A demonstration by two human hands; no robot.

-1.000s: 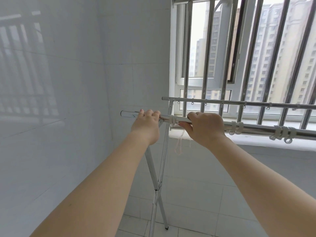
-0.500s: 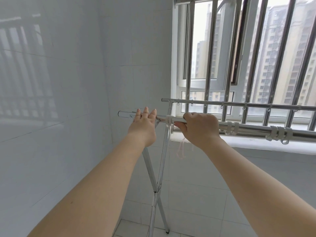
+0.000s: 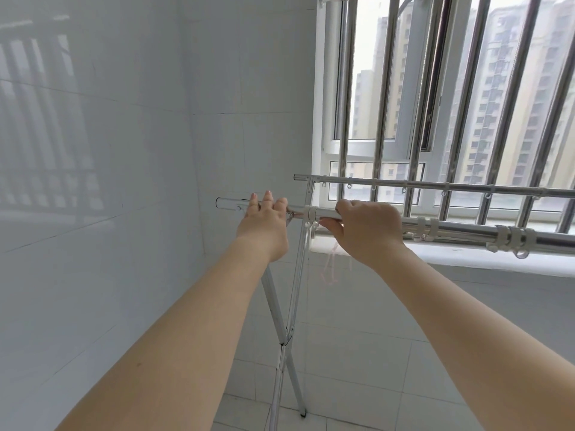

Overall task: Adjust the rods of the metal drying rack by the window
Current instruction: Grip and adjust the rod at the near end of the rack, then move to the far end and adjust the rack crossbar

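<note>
A shiny metal drying rack stands by the barred window. Its near rod (image 3: 460,229) runs from the left wall to the right edge and carries several white plastic rings. A thinner far rod (image 3: 413,184) with small hooks runs parallel behind it. My right hand (image 3: 364,230) is wrapped around the near rod just right of the crossed support legs (image 3: 281,334). My left hand (image 3: 264,217) rests against the near rod's left end section with its fingers straightened and pointing up, not curled round it.
The white tiled wall (image 3: 124,181) is close on the left, almost touching the rod's tip. The window sill (image 3: 466,259) and vertical window bars (image 3: 385,98) lie right behind the rack. Below is a pale tiled floor (image 3: 357,384).
My left hand has opened from a grip on the rod to flat, raised fingers. The rod's left tip has slid slightly toward the wall. My right hand keeps its hold.
</note>
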